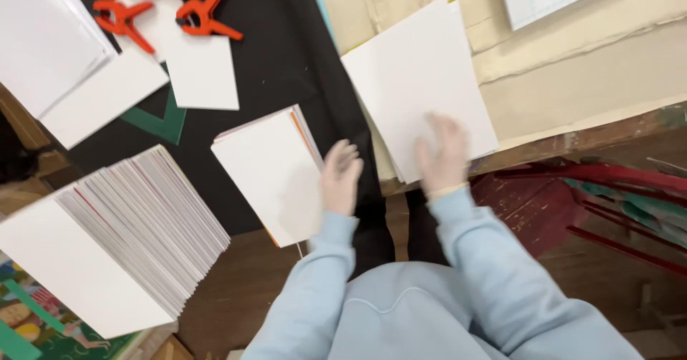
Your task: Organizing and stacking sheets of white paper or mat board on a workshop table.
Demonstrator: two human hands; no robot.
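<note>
The right hand [444, 152] is lying flat and open on a stack of white sheets [418, 81] on the bench [572, 81], pinning it in place. The left hand [340, 177] is hovering open and empty beside a smaller white card stack [268, 170], gripping nothing.

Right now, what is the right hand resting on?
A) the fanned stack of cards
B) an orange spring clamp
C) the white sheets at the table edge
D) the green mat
C: the right hand lies on the white sheets at the table edge, well apart from the orange clamps and the fanned stack.
</note>
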